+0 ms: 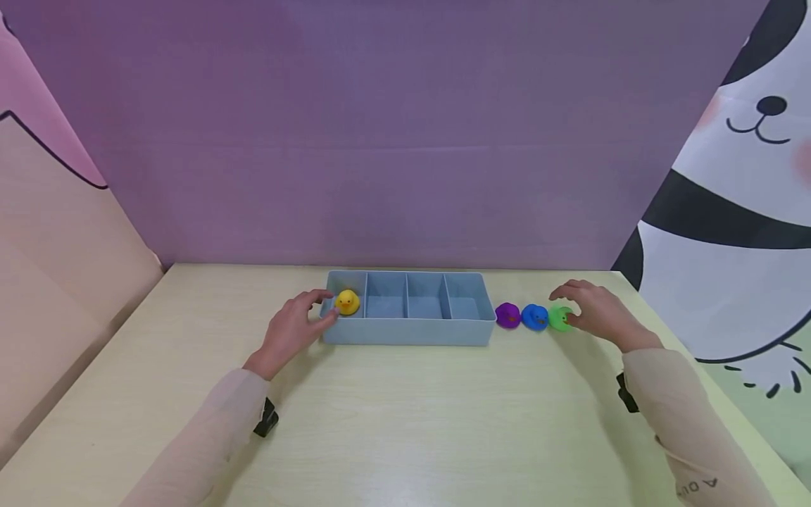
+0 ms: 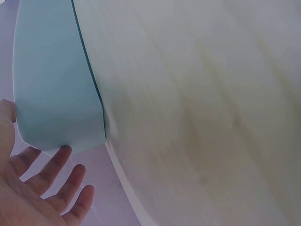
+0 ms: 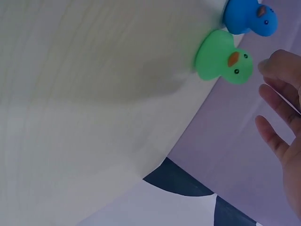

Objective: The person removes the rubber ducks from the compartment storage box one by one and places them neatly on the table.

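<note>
My left hand (image 1: 293, 329) is at the left end of a pale blue box (image 1: 405, 332) with a row of compartments. In the left wrist view, its fingers are spread around the corner of the box (image 2: 59, 80), lightly bent. A yellow rubber duck (image 1: 347, 303) sits in the leftmost compartment, beside the thumb. My right hand (image 1: 598, 313) hovers at a green rubber duck (image 1: 559, 318), thumb and fingers apart. In the right wrist view, the fingertips stand a little away from the green duck (image 3: 221, 59).
A purple duck (image 1: 507, 315) and a blue duck (image 1: 535, 317) stand in a row between the box and the green duck. All are on a light wooden table (image 1: 405, 422). A purple backdrop (image 1: 393, 141) rises behind the table, with a panda picture (image 1: 747, 267) at right.
</note>
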### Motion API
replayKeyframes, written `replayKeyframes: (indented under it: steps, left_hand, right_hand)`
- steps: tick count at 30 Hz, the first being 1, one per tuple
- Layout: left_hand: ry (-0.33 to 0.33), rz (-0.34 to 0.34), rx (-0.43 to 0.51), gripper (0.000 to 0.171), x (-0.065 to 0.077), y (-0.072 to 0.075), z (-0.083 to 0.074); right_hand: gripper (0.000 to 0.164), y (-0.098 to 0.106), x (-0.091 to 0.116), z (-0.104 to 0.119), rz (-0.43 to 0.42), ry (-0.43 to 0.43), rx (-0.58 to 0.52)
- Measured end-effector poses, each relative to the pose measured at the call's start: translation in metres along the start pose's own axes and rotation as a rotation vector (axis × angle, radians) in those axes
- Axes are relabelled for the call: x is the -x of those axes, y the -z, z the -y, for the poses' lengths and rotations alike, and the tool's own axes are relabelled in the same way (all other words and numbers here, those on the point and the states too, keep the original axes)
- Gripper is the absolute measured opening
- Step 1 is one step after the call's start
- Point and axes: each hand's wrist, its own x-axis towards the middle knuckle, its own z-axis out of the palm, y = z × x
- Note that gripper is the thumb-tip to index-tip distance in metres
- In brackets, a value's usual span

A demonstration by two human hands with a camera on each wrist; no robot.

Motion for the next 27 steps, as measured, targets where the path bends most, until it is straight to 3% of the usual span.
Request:
replayKeyframes:
  steps: [27]
  left_hand:
    - [-0.008,0.008,0.001,0.046,-0.002,0.001,0.001]
  right_hand:
    - [0.034,0.004,-0.039,0.056,-0.023,0.095,0.001]
